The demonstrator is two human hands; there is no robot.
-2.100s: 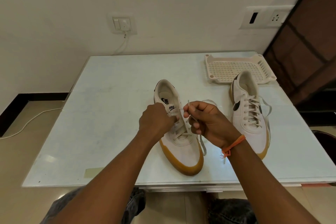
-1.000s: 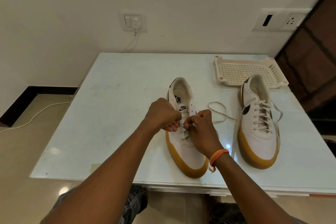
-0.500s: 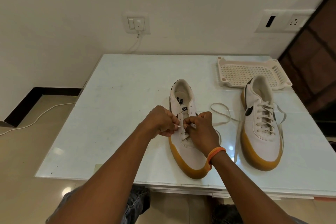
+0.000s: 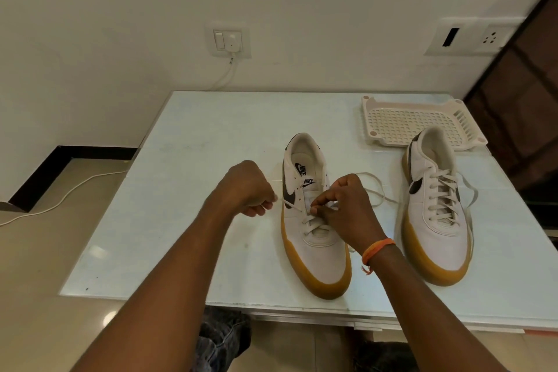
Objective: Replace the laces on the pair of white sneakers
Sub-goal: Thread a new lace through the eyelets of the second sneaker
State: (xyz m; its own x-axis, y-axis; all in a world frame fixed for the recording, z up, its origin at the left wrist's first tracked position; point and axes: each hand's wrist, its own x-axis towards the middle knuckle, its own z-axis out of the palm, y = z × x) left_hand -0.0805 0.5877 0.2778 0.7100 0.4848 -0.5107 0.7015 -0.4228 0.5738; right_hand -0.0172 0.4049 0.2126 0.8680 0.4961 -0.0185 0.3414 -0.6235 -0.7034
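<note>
Two hands work the half-laced sneaker [image 4: 314, 220] at worktop [image 4: 193, 190] centre: left hand [image 4: 246, 189] fisted on the lace [image 4: 291, 205], pulling toward nine o'clock; right hand [image 4: 344, 208] pinching the crossing. Pull evenly, keeping it flat.

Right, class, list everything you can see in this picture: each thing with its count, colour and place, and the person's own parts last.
Table: one, pale glass top, against the wall.
Sneakers: two, white with tan soles; part-laced one at centre, fully laced one to the right.
Lace: one, white, threaded in the centre sneaker, loose end on the table.
Tray: one, cream, far right corner.
Wall switch: one, white, cable plugged in.
Socket plate: one, white, right wall.
Wristband: one, orange, right wrist.
Left hand: pulling the lace.
Right hand: pinching the lace at the eyelets.
</note>
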